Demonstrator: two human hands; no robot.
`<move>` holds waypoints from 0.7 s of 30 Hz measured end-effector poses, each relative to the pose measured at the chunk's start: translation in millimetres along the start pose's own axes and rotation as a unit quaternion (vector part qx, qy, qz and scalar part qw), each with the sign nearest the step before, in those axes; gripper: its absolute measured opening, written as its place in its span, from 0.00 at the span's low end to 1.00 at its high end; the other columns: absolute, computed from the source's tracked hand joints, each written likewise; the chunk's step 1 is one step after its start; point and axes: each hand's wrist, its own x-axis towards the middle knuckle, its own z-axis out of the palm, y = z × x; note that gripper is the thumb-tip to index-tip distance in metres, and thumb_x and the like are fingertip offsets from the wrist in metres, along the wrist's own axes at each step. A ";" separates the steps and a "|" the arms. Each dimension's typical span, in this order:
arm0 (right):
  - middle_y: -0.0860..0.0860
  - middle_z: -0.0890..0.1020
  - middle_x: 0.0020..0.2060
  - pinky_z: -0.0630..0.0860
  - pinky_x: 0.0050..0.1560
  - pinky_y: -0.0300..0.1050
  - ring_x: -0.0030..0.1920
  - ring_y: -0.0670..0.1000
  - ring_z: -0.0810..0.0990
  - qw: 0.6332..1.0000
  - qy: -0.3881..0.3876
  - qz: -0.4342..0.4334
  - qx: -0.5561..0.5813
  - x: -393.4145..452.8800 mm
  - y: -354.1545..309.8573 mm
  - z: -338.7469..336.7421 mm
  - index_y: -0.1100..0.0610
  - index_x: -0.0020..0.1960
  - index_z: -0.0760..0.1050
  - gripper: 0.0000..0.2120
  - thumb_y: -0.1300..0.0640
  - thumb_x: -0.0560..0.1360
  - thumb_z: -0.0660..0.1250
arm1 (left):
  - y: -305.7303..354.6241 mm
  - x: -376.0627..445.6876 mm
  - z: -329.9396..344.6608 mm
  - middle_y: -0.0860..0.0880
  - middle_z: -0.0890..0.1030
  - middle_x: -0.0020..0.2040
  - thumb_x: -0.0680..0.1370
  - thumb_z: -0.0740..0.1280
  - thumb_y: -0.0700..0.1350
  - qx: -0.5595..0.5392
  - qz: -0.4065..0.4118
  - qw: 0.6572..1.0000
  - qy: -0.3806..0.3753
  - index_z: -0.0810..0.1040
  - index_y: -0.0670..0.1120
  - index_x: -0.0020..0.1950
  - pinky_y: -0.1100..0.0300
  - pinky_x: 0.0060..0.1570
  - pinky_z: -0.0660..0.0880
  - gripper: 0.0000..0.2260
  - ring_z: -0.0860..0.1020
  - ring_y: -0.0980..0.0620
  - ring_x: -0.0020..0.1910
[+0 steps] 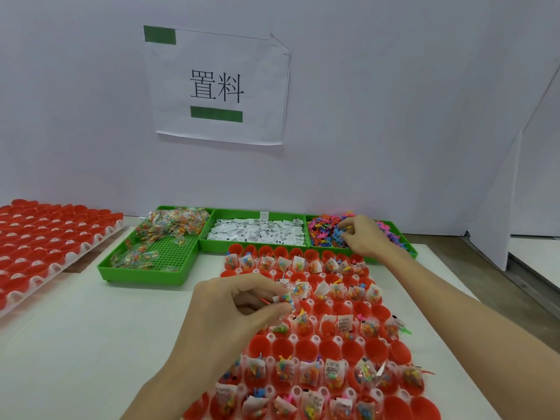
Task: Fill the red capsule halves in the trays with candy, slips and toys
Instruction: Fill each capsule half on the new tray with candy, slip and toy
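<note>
A white tray of red capsule halves (315, 348) lies in front of me; several halves hold candy packets, slips and toys, and one row across the middle is bare. My left hand (242, 307) hovers over the tray's left side and pinches a small bundle (286, 299) of a candy packet, a slip and a toy. My right hand (365, 236) reaches into the green toy bin (403, 237) at the back right, its fingers curled on small coloured toys (339, 233).
A green bin of candy packets (151, 253) stands at the back left, and a green bin of white slips (257, 233) sits in the middle. Another tray of empty red halves (45, 237) lies far left. A white wall with a paper sign (216, 86) rises behind.
</note>
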 end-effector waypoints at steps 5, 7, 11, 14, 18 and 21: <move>0.56 0.85 0.52 0.71 0.37 0.34 0.47 0.51 0.82 0.995 0.062 -0.009 0.076 -13.3 -2.8 -9.8 0.58 0.60 0.83 0.11 0.60 0.78 0.70 | -5.3 2.4 -2.5 0.48 0.87 0.38 0.69 0.80 0.40 -0.009 -0.012 1.000 -0.003 0.89 0.49 0.46 0.60 0.43 0.84 0.07 0.87 0.50 0.38; 0.54 0.86 0.48 0.74 0.41 0.35 0.49 0.50 0.84 0.987 0.073 -0.013 0.143 -28.2 -9.4 -18.2 0.58 0.57 0.84 0.10 0.59 0.76 0.74 | -6.6 3.7 -2.7 0.48 0.88 0.40 0.71 0.79 0.39 -0.020 -0.017 1.000 -0.013 0.89 0.48 0.47 0.60 0.45 0.84 0.07 0.87 0.50 0.40; 0.47 0.88 0.42 0.81 0.48 0.39 0.46 0.47 0.87 0.966 0.024 -0.056 0.253 -86.9 -31.2 -33.8 0.54 0.51 0.85 0.08 0.56 0.73 0.78 | -7.8 3.0 -0.5 0.51 0.88 0.43 0.74 0.77 0.37 -0.016 -0.007 0.999 -0.034 0.89 0.49 0.49 0.60 0.49 0.83 0.09 0.87 0.52 0.44; 0.46 0.88 0.42 0.82 0.48 0.38 0.44 0.46 0.87 0.947 -0.046 -0.127 0.291 -145.5 -48.3 -37.2 0.48 0.49 0.86 0.06 0.54 0.73 0.78 | -5.6 0.4 4.6 0.49 0.88 0.41 0.73 0.78 0.38 -0.030 -0.001 0.999 -0.040 0.89 0.50 0.49 0.58 0.48 0.84 0.09 0.87 0.50 0.42; 0.45 0.87 0.41 0.83 0.46 0.40 0.43 0.46 0.86 0.944 -0.051 -0.171 0.278 -202.6 -59.5 -28.6 0.44 0.46 0.87 0.04 0.53 0.73 0.78 | -2.6 -4.4 14.0 0.51 0.87 0.40 0.71 0.79 0.41 -0.008 0.021 0.999 -0.048 0.87 0.50 0.46 0.55 0.47 0.83 0.07 0.87 0.52 0.42; 0.46 0.87 0.40 0.81 0.41 0.37 0.40 0.46 0.85 0.942 -0.036 -0.156 0.295 -223.5 -54.5 -29.1 0.44 0.45 0.87 0.05 0.55 0.74 0.77 | -0.7 -10.4 20.3 0.54 0.87 0.40 0.71 0.80 0.41 0.003 0.046 0.998 -0.051 0.87 0.52 0.44 0.58 0.46 0.83 0.07 0.87 0.53 0.41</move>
